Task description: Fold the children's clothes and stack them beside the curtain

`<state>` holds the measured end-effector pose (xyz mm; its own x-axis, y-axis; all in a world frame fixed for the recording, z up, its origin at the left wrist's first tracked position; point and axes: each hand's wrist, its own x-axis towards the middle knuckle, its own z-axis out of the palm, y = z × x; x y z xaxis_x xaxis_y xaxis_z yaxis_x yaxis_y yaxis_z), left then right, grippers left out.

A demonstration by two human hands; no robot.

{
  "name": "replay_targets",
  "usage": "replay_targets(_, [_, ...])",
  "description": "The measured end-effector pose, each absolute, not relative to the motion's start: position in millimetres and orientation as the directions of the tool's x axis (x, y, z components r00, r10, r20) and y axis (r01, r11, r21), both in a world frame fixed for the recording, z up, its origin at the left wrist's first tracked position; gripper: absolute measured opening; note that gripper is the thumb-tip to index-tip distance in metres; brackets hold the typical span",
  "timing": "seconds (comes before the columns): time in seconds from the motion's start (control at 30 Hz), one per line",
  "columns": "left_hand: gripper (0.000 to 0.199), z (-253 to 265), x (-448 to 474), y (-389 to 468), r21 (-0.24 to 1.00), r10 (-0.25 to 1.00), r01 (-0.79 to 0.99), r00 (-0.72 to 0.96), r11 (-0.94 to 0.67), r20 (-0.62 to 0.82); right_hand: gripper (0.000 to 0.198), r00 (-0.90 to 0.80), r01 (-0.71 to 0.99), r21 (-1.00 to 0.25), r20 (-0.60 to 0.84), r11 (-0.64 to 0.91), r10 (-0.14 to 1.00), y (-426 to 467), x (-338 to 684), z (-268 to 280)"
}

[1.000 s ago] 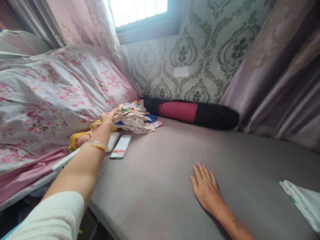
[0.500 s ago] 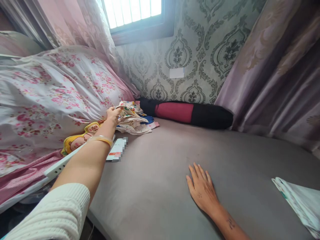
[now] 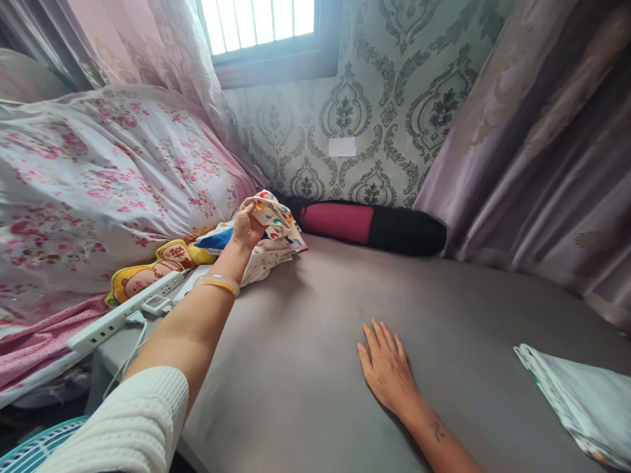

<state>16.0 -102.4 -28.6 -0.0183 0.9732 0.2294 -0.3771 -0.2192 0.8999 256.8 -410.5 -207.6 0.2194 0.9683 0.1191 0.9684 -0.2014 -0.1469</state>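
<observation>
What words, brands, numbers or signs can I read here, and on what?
No text can be read for certain.
Yellow cushion: dark characters, too small to read.
Right hand and wrist: small dark marks, illegible.
White card on the wall: no writing made out.
Power strip: no readable lettering.

Barred window [image 3: 261, 26] lights patterned wall [image 3: 345, 108]

Daylight whitens the panes. A pink curtain [image 3: 142, 43] hangs left of the window; a mauve curtain [image 3: 537, 144] (heavier-looking, pale-swirled) slants down at right to the grey-covered bed [image 3: 296, 394].
</observation>
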Motion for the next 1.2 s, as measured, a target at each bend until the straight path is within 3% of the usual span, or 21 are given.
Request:
replay_targets(0.13, [0.028, -25, 30, -119, 0.815, 0.95, -0.544, 0.096, -0.201, 0.298, 0.056, 0.218, 0.97, -0.131, 0.112, -0.203, 0.97, -410, 257, -207])
replay_targets(0.33, [0.022, -39, 59, -148, 0.722, 0.936, -0.69, 0.218, -0.053, 0.277, 0.055, 0.207, 0.973, -0.134, 0.117, -0.191, 0.971, -410, 259, -211])
replay_targets(0.53, [0.027, -57, 89, -181, 0.664, 0.899, -0.735, 0.374, 0.138, 0.227, 0.056, 0.204, 0.969, -0.167, 0.132, -0.182, 0.97, -410, 259, -213])
replay_targets(0.7, [0.028, -65, 108, -201, 0.668, 0.883, -0.729, 0.403, 0.15, 0.241, 0.055, 0.207, 0.96, -0.227, 0.17, -0.166, 0.964, -411, 259, -215])
replay_targets(0.83, [0.038, -63, 119, -213, 0.711, 0.863, -0.687, 0.444, 0.153, 0.243, 0.05, 0.231, 0.923, -0.37, 0.313, -0.106, 0.921, -411, 265, -217])
replay_targets(0.97, [0.044, -57, 124, -225, 0.73, 0.839, -0.652, 0.501, 0.204, 0.213, 0.043, 0.379, 0.815, -0.579, 0.489, -0.033, 0.786, -411, 269, -206])
replay_targets(1.1, [0.038, -54, 129, -234, 0.715, 0.801, -0.638, 0.569, 0.286, 0.187, 0.05, 0.328, 0.852, -0.509, 0.699, 0.12, 0.636, -416, 261, -188])
replay_targets(1.2, [0.029, -56, 135, -239, 0.702, 0.779, -0.645, 0.591, 0.302, 0.208, 0.054, 0.297, 0.877, -0.455, 0.767, 0.155, 0.568, -419, 253, -177])
